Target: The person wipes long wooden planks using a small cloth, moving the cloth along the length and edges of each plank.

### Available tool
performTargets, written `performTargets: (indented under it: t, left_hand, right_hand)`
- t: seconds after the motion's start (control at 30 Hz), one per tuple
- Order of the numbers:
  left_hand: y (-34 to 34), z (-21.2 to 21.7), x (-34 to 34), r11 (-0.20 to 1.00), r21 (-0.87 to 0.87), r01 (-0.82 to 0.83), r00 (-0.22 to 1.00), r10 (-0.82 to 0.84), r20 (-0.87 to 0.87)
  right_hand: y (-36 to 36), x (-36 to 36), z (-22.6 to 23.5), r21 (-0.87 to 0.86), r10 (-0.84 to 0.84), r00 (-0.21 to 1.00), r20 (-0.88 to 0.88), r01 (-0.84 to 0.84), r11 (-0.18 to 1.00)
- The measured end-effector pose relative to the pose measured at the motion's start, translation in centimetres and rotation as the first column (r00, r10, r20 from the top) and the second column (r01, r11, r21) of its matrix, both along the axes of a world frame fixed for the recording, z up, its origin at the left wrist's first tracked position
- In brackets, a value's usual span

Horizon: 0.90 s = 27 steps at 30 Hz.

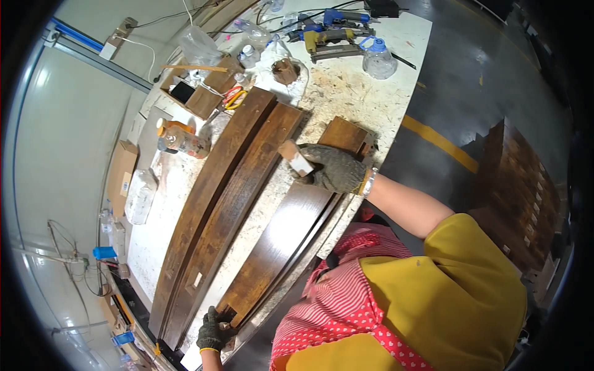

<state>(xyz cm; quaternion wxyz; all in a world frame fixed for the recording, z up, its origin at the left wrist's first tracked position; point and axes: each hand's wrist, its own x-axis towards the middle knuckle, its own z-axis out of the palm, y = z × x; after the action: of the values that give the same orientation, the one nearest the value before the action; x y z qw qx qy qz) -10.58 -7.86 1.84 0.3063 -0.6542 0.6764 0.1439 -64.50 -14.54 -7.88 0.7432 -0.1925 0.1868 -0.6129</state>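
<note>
My right hand (pixel 337 168), in a dark grey work glove, is closed around a small tan and white block (pixel 299 159). It is over the far half of a glossy brown wooden board (pixel 272 238) lying along the table's near edge. My left hand (pixel 213 332), gloved the same way, is at the board's lower end by a dark notch, its fingers curled against that end. Left of this board, two long, slightly curved dark wooden pieces (pixel 210 161) lie side by side. The nearer one shows a small pale rectangle.
Nail guns (pixel 334 38) and a clear plastic jug (pixel 378 60) are at the table's far end. Orange-handled scissors (pixel 234 98), a wooden box (pixel 201 96) and bottles (pixel 185 141) line the left side. A stack of brown wood (pixel 516 191) stands on the floor at right.
</note>
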Motion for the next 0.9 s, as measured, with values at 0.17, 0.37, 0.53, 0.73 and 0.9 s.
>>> performTargets:
  t: [0.17, 0.37, 0.53, 0.73, 0.9]
  left_hand:
    - [-5.4, 3.2, -4.7, 0.946, -0.32, -0.042, 0.817, -0.152, -0.556]
    - [-10.7, 0.7, -17.4, 0.843, -0.537, 0.03, 0.559, -0.46, -0.69]
    - [-17.6, 2.3, -24.0, 0.967, -0.25, -0.06, 0.44, -0.199, -0.876]
    - [-25.7, 3.7, -36.4, 0.616, -0.718, 0.324, 0.469, -0.764, -0.443]
    - [-32.4, 1.6, -47.4, 0.64, -0.665, 0.385, 0.644, -0.702, -0.303]
  right_hand:
    - [1.3, -1.5, -0.8, 0.031, -0.074, 0.997, -0.005, 0.074, 0.997]
    - [2.5, -6.3, 0.7, 0.198, -0.241, 0.97, 0.035, 0.23, 0.953]
    - [2.1, -10.3, 1.0, 0.153, -0.328, 0.944, 0.034, 0.319, 0.935]
    - [-0.8, -13.7, 1.2, 0.344, -0.359, 0.932, 0.047, 0.322, 0.882]
    - [-3.3, -16.3, 0.5, 0.399, -0.196, 0.979, 0.054, 0.158, 0.903]
